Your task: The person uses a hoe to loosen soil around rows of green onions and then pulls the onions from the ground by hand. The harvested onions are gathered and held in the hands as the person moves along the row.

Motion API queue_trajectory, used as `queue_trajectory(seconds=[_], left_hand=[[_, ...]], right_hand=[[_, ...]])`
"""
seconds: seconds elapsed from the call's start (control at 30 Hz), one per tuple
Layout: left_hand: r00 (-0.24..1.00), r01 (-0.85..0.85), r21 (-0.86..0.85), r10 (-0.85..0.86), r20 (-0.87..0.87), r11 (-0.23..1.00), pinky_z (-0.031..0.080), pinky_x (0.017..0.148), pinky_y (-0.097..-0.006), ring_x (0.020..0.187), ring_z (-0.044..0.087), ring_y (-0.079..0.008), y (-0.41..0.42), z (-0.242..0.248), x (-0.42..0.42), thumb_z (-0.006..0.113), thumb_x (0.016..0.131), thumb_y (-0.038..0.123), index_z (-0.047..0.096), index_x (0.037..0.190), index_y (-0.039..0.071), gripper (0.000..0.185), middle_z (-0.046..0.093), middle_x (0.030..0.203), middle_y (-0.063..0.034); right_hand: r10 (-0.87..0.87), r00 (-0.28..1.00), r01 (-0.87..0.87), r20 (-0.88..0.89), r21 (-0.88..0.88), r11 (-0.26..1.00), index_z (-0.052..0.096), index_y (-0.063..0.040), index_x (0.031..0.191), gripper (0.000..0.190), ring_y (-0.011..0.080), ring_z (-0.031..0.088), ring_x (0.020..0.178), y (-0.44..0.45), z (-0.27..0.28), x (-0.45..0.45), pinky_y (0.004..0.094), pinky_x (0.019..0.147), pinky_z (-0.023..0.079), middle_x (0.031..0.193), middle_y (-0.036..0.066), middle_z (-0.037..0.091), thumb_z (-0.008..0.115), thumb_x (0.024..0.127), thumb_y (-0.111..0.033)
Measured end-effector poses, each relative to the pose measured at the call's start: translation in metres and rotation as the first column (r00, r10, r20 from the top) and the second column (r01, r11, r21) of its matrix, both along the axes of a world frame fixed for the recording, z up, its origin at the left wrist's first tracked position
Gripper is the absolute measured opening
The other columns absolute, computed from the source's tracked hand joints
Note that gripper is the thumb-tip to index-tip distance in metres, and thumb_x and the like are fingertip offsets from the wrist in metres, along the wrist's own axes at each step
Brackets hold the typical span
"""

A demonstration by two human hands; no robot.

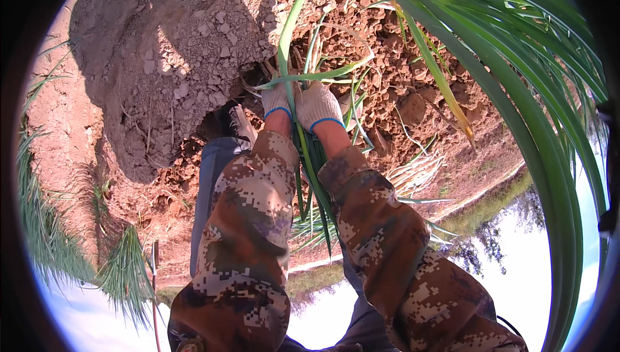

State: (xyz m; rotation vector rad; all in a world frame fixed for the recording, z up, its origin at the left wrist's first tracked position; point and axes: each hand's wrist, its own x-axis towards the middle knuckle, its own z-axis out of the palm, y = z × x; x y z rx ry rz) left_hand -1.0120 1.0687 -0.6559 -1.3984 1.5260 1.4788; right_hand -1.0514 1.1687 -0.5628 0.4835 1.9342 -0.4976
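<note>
My left hand (277, 98), in a whitish knitted glove with a blue cuff edge, is low at the soil beside a clump of green onions. My right hand (318, 105), gloved alike, sits close against its right side. Both appear closed around the lower stalks, though the fingertips are hidden. From between my wrists, long green onion leaves (310, 158) hang towards me. One broad leaf (290, 25) crosses over the left glove and runs up to the top edge. Dry, pale stalks (315, 51) stand just beyond the gloves.
Reddish, crumbly soil (392, 61) lies right of my hands, and a shaded earth bank (179, 76) rises left. Large onion leaves (503, 47) arch down the right side. A shoe (240, 122) is beside my left wrist. Dry leaves (416, 173) lie behind; more onion plants (126, 265) stand at lower left.
</note>
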Motion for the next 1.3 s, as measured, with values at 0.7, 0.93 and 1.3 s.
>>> queue_trajectory(seconds=[0.7,0.93,1.3], left_hand=[[0.994,-0.097,0.243,0.079,0.082,0.965,0.049,0.055,-0.0320,0.066,0.064,-0.0158,-0.025,0.060,0.087,0.068,0.099,0.023,0.077,0.101,0.002,0.023,0.069,0.078,-0.0075],[0.967,-0.245,0.139,0.233,0.100,0.959,0.051,0.055,-0.0325,0.066,0.066,-0.0157,0.005,0.181,0.032,0.080,0.090,0.029,0.071,0.107,-0.003,0.037,0.070,0.083,-0.0090],[0.998,0.002,0.159,-0.012,0.062,0.987,0.053,0.077,-0.0370,0.089,0.069,-0.0200,0.081,0.377,0.016,0.069,0.102,0.046,0.063,0.110,-0.006,0.053,0.072,0.096,-0.0141]], right_hand=[[-0.151,0.985,0.148,0.079,0.049,0.988,0.058,0.004,0.119,0.052,0.0527,0.068,0.108,-0.031,0.097,0.062,0.0592,0.095,0.053,0.108,0.037,0.070,0.056,0.102,-0.045],[-0.183,0.981,0.184,0.058,-0.016,0.983,0.060,0.006,0.123,0.057,0.0541,0.065,0.112,0.002,0.167,0.042,0.0577,0.098,0.051,0.115,0.038,0.068,0.054,0.104,-0.047],[-0.540,0.837,0.547,0.088,-0.120,0.828,0.061,0.003,0.136,0.047,0.0151,0.062,0.096,0.091,0.321,0.062,0.0322,0.087,0.052,0.108,0.011,0.071,0.058,0.108,-0.035]])
